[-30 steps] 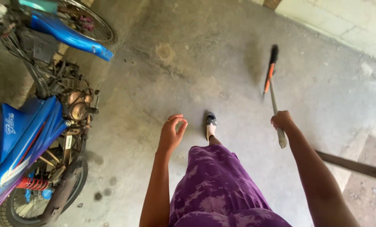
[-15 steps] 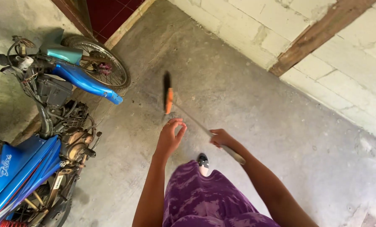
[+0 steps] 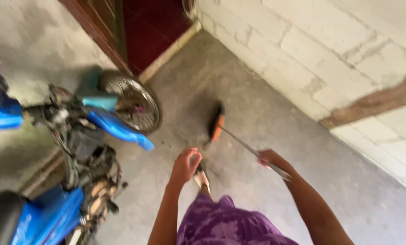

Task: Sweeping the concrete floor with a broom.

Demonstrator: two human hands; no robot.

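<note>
The view has swung toward the far doorway, and the broom head now sits farther right. Nearest, the left hand hangs empty, fingers loosely curled. The right hand grips the broom, angled far-left over concrete. Left stands a blue motorcycle.
</note>
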